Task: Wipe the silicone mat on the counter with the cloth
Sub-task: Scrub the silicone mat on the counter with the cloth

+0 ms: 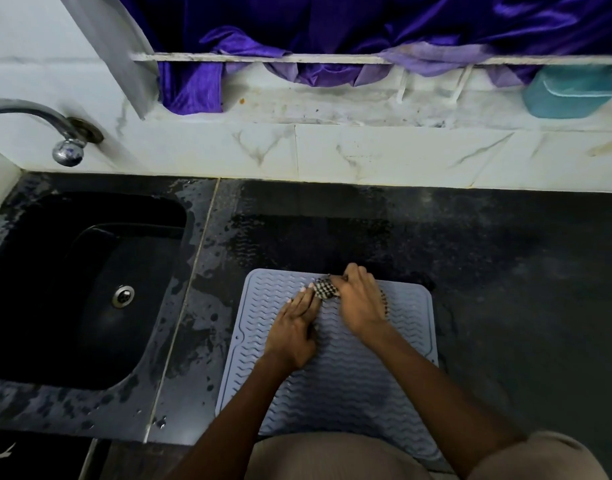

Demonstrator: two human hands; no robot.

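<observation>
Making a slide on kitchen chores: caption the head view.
Right hand grips checkered cloth on grey silicone mat; left hand presses mat flat beside black sink.

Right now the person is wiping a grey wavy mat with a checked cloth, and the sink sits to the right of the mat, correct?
Nearly. The head view shows the sink to the left of the mat, not the right. The rest holds: the right hand holds the checked cloth on the mat.
</observation>
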